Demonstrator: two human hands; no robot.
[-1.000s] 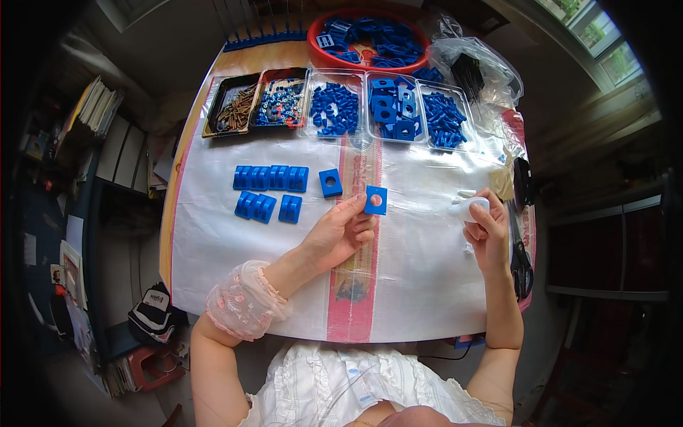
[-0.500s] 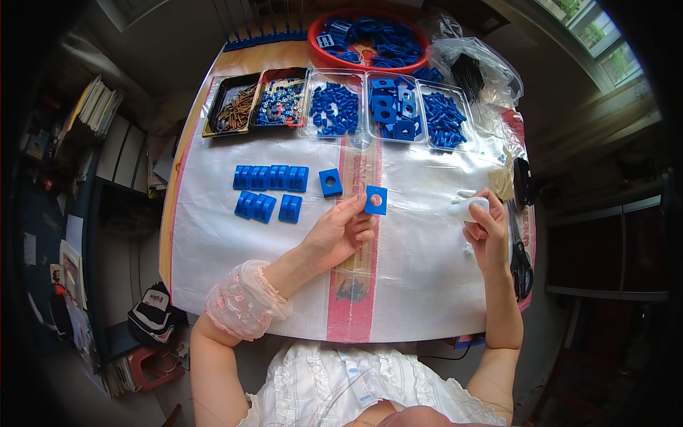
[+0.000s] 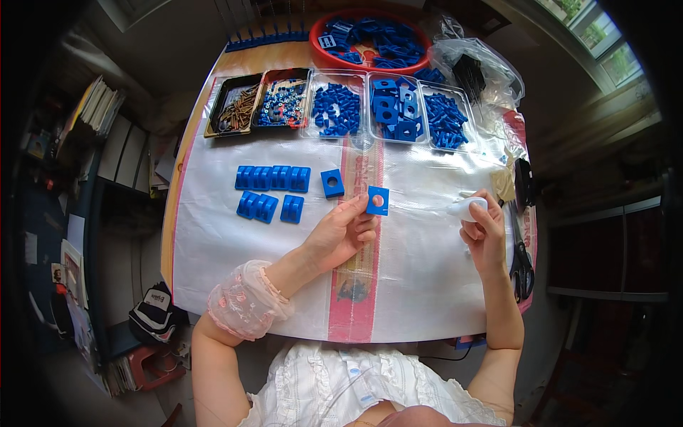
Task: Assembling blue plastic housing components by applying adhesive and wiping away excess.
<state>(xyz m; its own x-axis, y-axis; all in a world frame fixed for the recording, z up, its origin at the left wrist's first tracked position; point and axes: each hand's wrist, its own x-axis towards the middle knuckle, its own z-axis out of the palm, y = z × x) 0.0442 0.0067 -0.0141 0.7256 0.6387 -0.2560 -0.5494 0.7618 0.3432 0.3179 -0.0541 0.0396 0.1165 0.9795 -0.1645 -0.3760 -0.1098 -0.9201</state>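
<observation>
Blue blocks: two rows of ribbed blue blocks (image 3: 272, 191) lie on the white sheet (image 3: 213, 249), well off to the left of the left hand and a little beyond it.
Lone block: one blue block with a dark square opening (image 3: 332, 183) sits just beyond the left hand's fingertips, apart from the rows.
Left hand: the left hand (image 3: 341, 235) is closed in a pinch, thumb and fingers gripping the lower edge of a blue square plate.
Blue square plate: the blue square plate (image 3: 377, 201) is flat, bright blue, with a round hole through its middle. It is held up at the tips of the left hand's fingers, tilted slightly, over the striped band of the sheet.
Trays: a line of trays (image 3: 356, 107) with brown, mixed and blue parts stands well beyond both hands, and a red bowl (image 3: 316, 43) of blue pieces is farther still.
Right hand: the right hand (image 3: 486, 231) is curled around a white piece (image 3: 466, 208), fingers wrapped over it, well to the right of the plate.
Scissors: black scissors (image 3: 521, 263) lie just right of the right hand, at the table's edge.
</observation>
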